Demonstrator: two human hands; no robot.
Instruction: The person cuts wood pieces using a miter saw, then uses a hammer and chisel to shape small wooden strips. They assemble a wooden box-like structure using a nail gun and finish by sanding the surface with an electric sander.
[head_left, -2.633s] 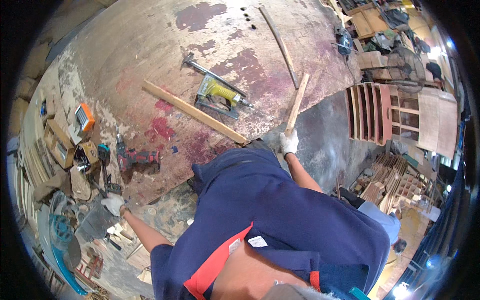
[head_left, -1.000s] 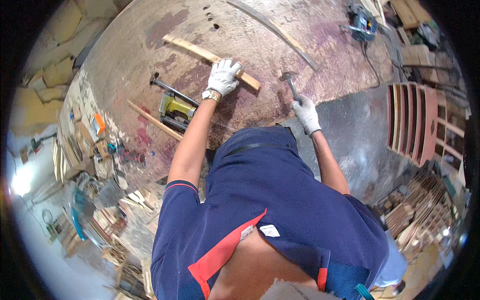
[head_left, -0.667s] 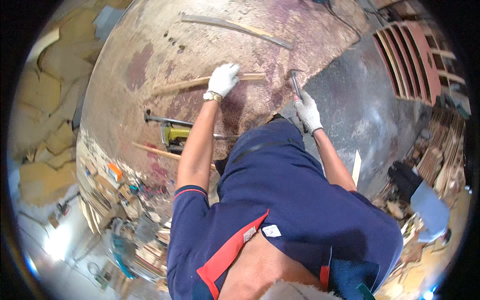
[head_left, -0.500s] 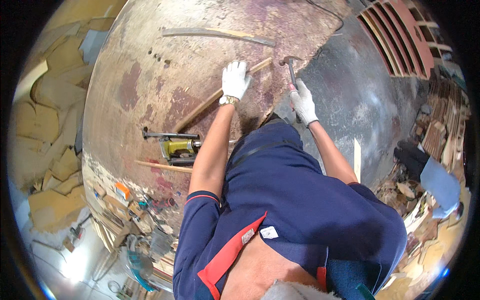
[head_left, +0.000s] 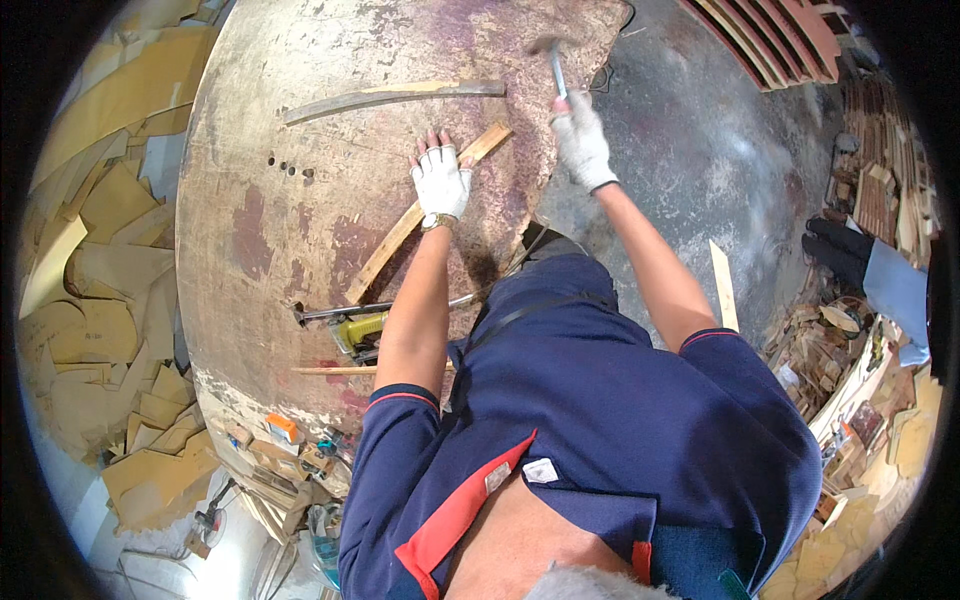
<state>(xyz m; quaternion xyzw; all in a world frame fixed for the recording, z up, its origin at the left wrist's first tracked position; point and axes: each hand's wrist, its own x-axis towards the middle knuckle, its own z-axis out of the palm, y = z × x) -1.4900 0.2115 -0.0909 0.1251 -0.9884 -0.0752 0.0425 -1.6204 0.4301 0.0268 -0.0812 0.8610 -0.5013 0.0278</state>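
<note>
My left hand (head_left: 440,180), in a white glove with bare fingertips and a watch at the wrist, lies flat across a wooden strip (head_left: 385,252), its fingers stretched out. The strip rests slantwise on the worn, paint-stained tabletop (head_left: 240,130). In my right hand (head_left: 583,143), also gloved, is a claw hammer (head_left: 558,75), gripped by its handle. Its head is raised past the strip's far end and smeared by motion. Beyond my left hand lies a curved greyish wooden strip (head_left: 400,96).
A yellow-green power tool (head_left: 357,330), a long hammer-like tool (head_left: 345,311) and a thin stick (head_left: 335,371) lie by my left forearm. Slatted wooden frames (head_left: 765,40) stand far right. Scrap board (head_left: 100,320) is heaped at left. Another person's legs (head_left: 840,250) show at right.
The strip has been turned and its broad face now shows. My left hand has flattened on it, fingers spread. My right hand has swung the hammer up and leftward.
</note>
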